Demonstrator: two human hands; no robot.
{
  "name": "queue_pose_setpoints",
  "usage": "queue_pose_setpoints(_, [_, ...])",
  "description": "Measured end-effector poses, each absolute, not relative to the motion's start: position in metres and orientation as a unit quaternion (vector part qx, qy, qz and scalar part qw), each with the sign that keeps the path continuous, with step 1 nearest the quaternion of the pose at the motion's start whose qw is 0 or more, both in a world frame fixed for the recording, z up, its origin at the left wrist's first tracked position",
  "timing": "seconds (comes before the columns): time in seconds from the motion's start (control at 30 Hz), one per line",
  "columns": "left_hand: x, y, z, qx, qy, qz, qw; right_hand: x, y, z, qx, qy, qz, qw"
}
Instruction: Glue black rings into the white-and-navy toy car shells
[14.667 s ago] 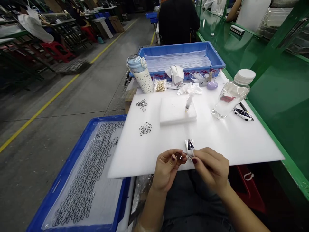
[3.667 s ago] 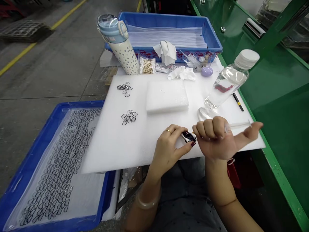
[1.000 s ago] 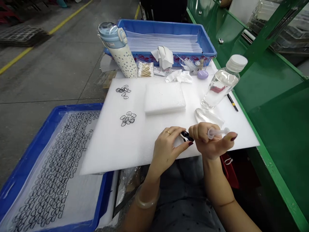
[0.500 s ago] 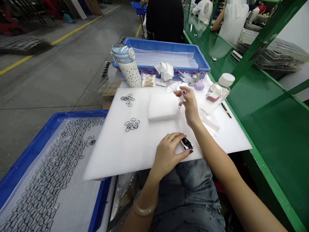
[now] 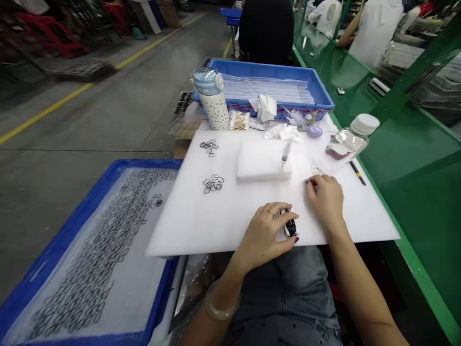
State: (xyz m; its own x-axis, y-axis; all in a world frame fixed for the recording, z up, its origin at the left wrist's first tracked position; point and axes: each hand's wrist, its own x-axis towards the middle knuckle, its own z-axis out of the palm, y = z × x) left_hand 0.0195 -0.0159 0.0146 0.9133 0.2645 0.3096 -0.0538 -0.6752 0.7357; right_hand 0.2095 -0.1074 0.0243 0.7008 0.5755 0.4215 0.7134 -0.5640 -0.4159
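Note:
My left hand (image 5: 266,230) grips a small black-and-white toy car (image 5: 290,225) between fingers and thumb near the front edge of the white foam board (image 5: 180,230). My right hand (image 5: 326,197) rests on the board to the right of the car, fingers curled together; whatever is at the fingertips is too small or hidden to name. Just beyond them lies a small clear plastic piece (image 5: 317,169). A syringe (image 5: 286,154) leans on the right end of a white foam block (image 5: 262,163). Two groups of thin black rings (image 5: 213,183) lie on the left of the board.
A clear bottle (image 5: 348,142) and a black-and-yellow pen-like tool (image 5: 357,173) are at right. A dotted tumbler (image 5: 213,103), cotton swabs (image 5: 239,120) and a blue bin (image 5: 266,69) stand behind. A blue tray (image 5: 82,202) of black rings is lower left; a green panel (image 5: 406,144) borders the right.
My right hand has let go of the syringe, now on the foam block, and moved down right to the board. The toy car has turned slightly in my left hand. The view has shifted left.

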Motion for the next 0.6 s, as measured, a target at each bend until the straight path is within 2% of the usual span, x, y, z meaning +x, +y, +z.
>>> queue_pose_setpoints(0.07, [0.012, -0.008, 0.022, 0.883, 0.046, 0.196, 0.423, 0.21, -0.112, 0.025, -0.866, -0.35, -0.107, 0.341])
queue_pose_setpoints(0.2, [-0.015, 0.035, 0.041, 0.894, 0.117, 0.186, 0.391, 0.211, -0.133, 0.03, -0.806, -0.251, -0.013, 0.535])
queue_pose_setpoints(0.27, [-0.032, 0.062, 0.045, 0.898, 0.226, 0.179, 0.333, 0.209, -0.146, 0.03, -0.8, -0.23, 0.014, 0.554])
queue_pose_setpoints(0.37, [-0.05, 0.094, 0.045, 0.873, 0.406, 0.168, 0.21, 0.206, -0.166, 0.026, -0.84, -0.253, 0.022, 0.479])
queue_pose_setpoints(0.43, [-0.054, 0.106, 0.041, 0.856, 0.471, 0.139, 0.165, 0.204, -0.179, 0.024, -0.837, -0.276, -0.002, 0.473])
queue_pose_setpoints(0.6, [-0.047, 0.119, 0.032, 0.853, 0.489, 0.098, 0.156, 0.207, -0.21, 0.021, -0.712, -0.116, -0.126, 0.681])
